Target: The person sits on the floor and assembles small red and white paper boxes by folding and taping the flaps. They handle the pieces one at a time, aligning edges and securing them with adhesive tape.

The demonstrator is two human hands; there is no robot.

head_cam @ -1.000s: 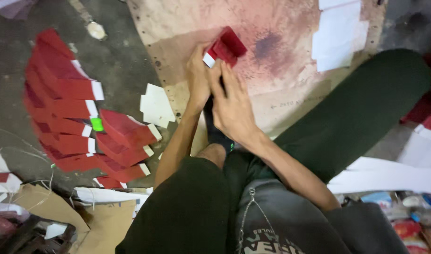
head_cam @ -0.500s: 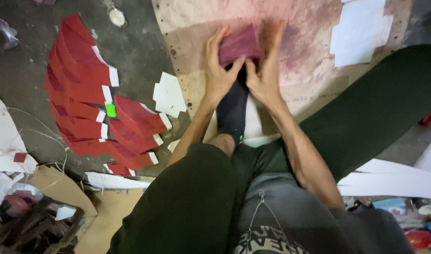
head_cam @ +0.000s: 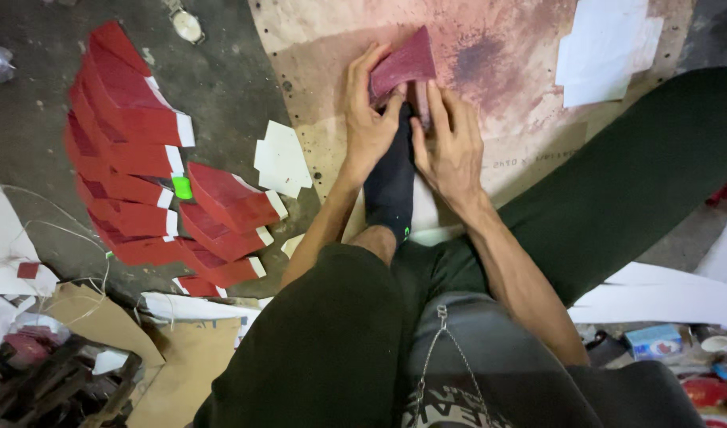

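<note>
A dark red paper piece (head_cam: 403,65) lies on a stained brown board (head_cam: 506,47) just past my black-socked foot (head_cam: 391,186). My left hand (head_cam: 367,119) grips the piece's left edge with thumb and fingers. My right hand (head_cam: 451,147) presses flat beside it, fingers on the piece's lower right edge. Both forearms reach over my dark green trouser legs.
Several folded red pieces with white tabs (head_cam: 137,158) are fanned out on the grey floor at the left, with a green clip (head_cam: 182,187) among them. White paper cut-outs (head_cam: 282,158) lie beside the board, more white sheets (head_cam: 605,51) at top right. Cardboard and clutter (head_cam: 78,357) sit lower left.
The red piece was held up and folded in both hands. It has come down onto the board, and both hands now press it flat near my foot.
</note>
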